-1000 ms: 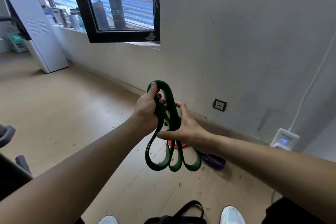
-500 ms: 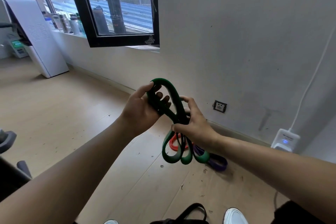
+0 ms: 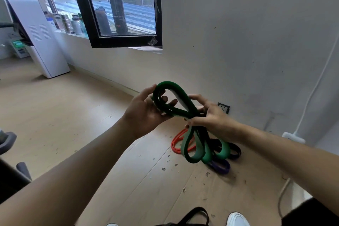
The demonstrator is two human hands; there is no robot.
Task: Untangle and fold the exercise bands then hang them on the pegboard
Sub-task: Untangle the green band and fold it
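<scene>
Left hand (image 3: 145, 110): It holds the top loop of the green band (image 3: 180, 95). Its fingers poke through the loop and curl on it, and its thumb lies on the outside.
Right hand (image 3: 214, 117): It is just beside the left hand. Its fingers are curled round the band where the strips bunch and cross.
Green band: It is up in the air between the two hands. One loop sticks up by the left hand, and three loops hang down under the right hand.
Orange band (image 3: 176, 141): It lies on the floor (image 3: 55, 115), below the right hand and behind the hanging loops.
Purple band (image 3: 222, 166): It lies on the floor too, under the right wrist, next to the orange one.
Wall socket (image 3: 223, 107): It sits low on the wall, just past the right hand.
Window (image 3: 117, 5): It is open, high above the left hand.
White shoe (image 3: 236, 219): It is far below the right arm, at the bottom edge.
Black strap (image 3: 198, 213): It lies on the floor beside the shoe.
</scene>
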